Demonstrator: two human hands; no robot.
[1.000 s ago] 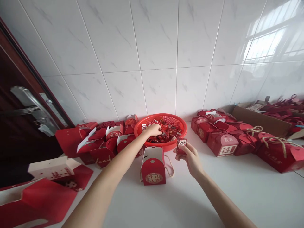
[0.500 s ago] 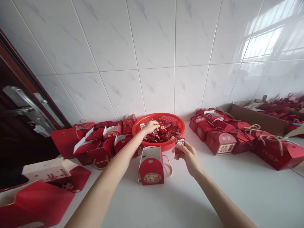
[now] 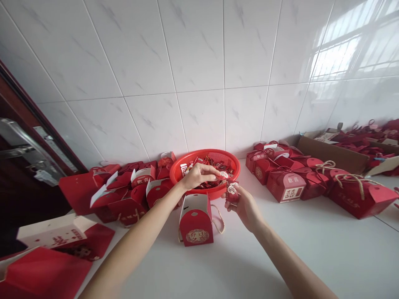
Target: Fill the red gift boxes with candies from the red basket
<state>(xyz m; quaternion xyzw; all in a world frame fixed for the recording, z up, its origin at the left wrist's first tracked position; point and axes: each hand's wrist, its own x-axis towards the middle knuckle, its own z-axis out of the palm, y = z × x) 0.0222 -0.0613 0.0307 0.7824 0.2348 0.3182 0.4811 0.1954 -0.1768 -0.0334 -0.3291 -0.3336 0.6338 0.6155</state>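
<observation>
Red plastic basket (image 3: 237, 169) of wrapped pieces (image 3: 197, 161) by the tiled wall, open red box (image 3: 198, 226) on the counter before it, my left hand (image 3: 198, 176) — fingertips pinching a small red packet (image 3: 223, 175), my right hand (image 3: 247, 207) pinching a darker packet (image 3: 232, 189) just beside.

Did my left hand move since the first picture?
Yes. Against the red basket, your left hand has moved right, its fingertips going from about the middle toward the right side, closer to your right hand.
</observation>
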